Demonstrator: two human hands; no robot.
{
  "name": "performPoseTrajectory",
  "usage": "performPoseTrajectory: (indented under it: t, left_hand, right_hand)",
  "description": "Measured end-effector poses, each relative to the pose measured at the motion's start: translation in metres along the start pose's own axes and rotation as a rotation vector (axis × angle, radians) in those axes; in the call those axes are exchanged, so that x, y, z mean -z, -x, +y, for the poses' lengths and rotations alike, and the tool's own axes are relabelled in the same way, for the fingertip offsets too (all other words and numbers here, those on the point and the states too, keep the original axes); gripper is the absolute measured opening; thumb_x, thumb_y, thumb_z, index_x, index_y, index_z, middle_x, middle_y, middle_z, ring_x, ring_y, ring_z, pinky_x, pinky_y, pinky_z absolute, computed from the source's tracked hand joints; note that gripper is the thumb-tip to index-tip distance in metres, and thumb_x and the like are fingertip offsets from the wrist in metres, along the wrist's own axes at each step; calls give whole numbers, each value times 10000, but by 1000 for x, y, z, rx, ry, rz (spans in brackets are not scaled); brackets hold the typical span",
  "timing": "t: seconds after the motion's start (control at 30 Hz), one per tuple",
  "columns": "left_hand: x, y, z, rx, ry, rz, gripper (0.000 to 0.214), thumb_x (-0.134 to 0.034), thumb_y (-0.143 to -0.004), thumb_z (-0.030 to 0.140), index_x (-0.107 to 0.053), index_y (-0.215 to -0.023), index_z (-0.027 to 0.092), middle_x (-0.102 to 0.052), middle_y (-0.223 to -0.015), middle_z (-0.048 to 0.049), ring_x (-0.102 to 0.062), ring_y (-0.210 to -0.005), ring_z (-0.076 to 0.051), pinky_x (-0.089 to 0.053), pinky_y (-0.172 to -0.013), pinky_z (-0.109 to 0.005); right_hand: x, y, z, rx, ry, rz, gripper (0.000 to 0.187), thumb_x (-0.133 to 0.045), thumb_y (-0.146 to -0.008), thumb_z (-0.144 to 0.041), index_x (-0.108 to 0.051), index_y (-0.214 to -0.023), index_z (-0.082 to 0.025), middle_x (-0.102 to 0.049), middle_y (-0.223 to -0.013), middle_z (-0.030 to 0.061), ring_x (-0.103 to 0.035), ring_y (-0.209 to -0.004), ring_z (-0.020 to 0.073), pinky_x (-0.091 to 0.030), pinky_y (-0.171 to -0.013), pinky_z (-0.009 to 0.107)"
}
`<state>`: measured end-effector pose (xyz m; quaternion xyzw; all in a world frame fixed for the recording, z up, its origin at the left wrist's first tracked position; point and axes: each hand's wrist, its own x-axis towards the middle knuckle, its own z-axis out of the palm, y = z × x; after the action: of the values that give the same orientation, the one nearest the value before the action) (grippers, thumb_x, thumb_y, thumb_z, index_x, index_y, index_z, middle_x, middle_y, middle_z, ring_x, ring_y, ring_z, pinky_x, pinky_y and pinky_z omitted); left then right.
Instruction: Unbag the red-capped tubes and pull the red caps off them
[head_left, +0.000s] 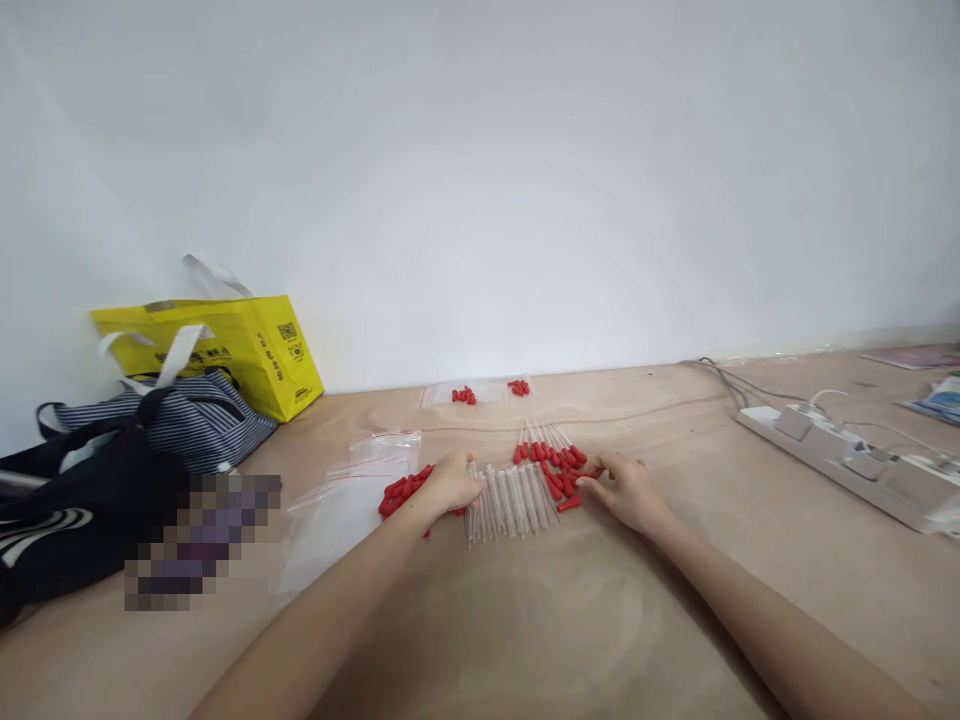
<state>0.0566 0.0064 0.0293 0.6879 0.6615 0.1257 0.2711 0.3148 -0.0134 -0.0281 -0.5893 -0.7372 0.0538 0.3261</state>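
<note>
A row of clear glass dropper tubes (pixel 510 503) lies on the wooden table (pixel 525 620) in front of me. Loose red rubber bulbs (pixel 401 490) are piled to its left, and several assembled droppers with red bulbs (pixel 551 455) fan out at the upper right. My left hand (pixel 448 485) rests curled at the left end of the tube row, fingers closed against the tubes beside the loose bulbs. My right hand (pixel 628 490) sits at the right, fingertips pinched on a red-bulbed dropper (pixel 577 480).
Clear zip bags (pixel 352 495) lie left of the bulbs, and a filled bag with red bulbs (pixel 484 392) sits near the wall. A yellow bag (pixel 240 345), a striped bag (pixel 180 425) and a black bag (pixel 67 510) stand at far left. A white power strip (pixel 847 460) with cables lies right.
</note>
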Motion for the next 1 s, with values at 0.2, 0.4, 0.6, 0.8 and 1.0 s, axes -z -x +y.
performPoseTrajectory:
  t: [0.2, 0.4, 0.6, 0.8, 1.0]
  left_hand:
    - [-4, -10, 4, 40, -108, -24, 566, -574, -589, 126, -446, -1140, 106, -600, -465, 41, -517, -382, -112, -327, -375, -182]
    - [-2, -11, 8, 40, -188, -31, 448, -601, -581, 147, -542, -1025, 137, -595, -435, 35, -553, -438, -125, -355, -418, -184]
    - [0, -9, 9, 15, -201, -5, 410, -588, -652, 232, -518, -1044, 136, -633, -528, 12, -566, -452, -118, -376, -431, -184]
    - [21, 10, -3, -9, -217, 53, 189, -444, -764, 289, -577, -834, 174, -601, -509, 17, -485, -353, -98, -349, -402, -204]
    - [22, 37, -27, -50, -289, 120, 209, -578, -655, 319, -494, -522, 180, -591, -561, 4, -575, -607, -161, -350, -513, -224]
  right_hand:
    - [5, -2, 7, -11, -179, -156, 177, -566, -691, -382, -584, -644, -211, -624, -687, -13, -531, -637, 145, -370, -632, 274]
    - [2, 0, 12, 92, -441, -300, 217, -651, -636, -400, -612, -628, -187, -599, -706, 10, -526, -715, 155, -402, -642, 269]
    - [-3, 0, 3, 234, -432, -248, 187, -648, -657, -401, -639, -633, -216, -576, -682, 14, -521, -746, 160, -405, -723, 298]
    - [0, 2, 0, 157, -429, -201, 267, -676, -604, -419, -558, -626, -180, -539, -704, -1, -501, -675, 131, -403, -615, 253]
    - [7, 4, 1, 120, -370, -333, 331, -700, -555, -426, -509, -676, -185, -530, -663, -26, -457, -582, 103, -359, -523, 220]
